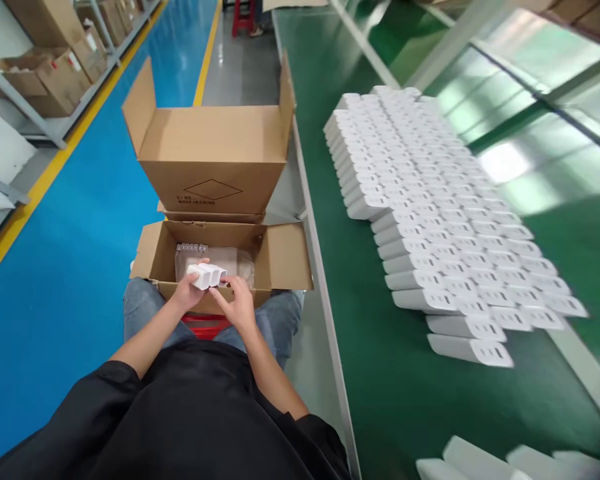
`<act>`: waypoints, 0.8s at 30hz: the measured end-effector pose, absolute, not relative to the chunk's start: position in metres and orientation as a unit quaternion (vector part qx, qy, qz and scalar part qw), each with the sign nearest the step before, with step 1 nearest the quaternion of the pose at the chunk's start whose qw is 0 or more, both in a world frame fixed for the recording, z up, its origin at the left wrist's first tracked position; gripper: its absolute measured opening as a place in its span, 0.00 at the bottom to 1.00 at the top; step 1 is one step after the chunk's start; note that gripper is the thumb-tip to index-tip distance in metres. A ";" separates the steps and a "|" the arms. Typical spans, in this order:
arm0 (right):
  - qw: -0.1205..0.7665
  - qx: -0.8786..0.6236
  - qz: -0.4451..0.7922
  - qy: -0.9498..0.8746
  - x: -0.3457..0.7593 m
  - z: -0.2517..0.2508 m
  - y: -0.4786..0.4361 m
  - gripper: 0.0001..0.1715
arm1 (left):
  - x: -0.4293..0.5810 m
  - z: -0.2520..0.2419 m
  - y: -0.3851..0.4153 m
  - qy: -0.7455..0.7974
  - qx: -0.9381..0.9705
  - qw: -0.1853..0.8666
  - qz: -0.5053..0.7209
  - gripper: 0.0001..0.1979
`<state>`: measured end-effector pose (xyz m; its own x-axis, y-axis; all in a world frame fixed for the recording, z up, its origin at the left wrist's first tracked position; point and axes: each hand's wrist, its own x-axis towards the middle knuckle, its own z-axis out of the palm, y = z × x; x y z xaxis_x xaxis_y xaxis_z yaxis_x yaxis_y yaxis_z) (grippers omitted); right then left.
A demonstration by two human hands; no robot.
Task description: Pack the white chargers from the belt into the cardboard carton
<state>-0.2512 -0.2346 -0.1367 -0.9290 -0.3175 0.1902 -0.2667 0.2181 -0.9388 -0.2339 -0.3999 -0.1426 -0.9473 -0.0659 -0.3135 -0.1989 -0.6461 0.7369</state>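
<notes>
Over an open cardboard box point(153, 250) between my knees, a short row of white plastic housings point(206, 275) sits in my hands, their hollow ends tilted toward me. My left hand point(187, 293) is closed around the row's left side. At the right end, the thumb and fingers of my right hand point(240, 305) pinch the last housing. Inside the box lie a clear plastic bag point(246, 267) and a line of small clear pieces point(193, 247); my hands hide part of the contents.
Many white housings point(420, 200) stand in tight rows on the green workbench point(350, 300) to my right, with more at its near edge. Beyond my box another cardboard carton point(213, 137) has its flaps raised. Shelves with cardboard boxes point(50, 80) line the left side.
</notes>
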 end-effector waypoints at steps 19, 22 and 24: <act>0.339 0.019 -0.368 0.866 -0.368 -0.389 -0.366 0.17 | -0.275 -0.347 -0.586 0.884 -0.271 0.191 0.331 0.22; 0.372 0.021 -0.309 0.875 -0.385 -0.438 -0.381 0.15 | -0.315 -0.412 -0.593 0.854 -0.289 0.286 0.325 0.21; 0.397 0.017 -0.276 0.875 -0.390 -0.465 -0.386 0.14 | -0.328 -0.452 -0.592 0.825 -0.304 0.349 0.323 0.20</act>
<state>-0.3897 -0.3860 -0.4649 -0.6839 -0.1902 -0.7043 0.2486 0.8469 -0.4701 -0.3284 -0.5917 -0.4523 -0.5712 -0.2760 -0.7730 -0.7271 0.6071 0.3205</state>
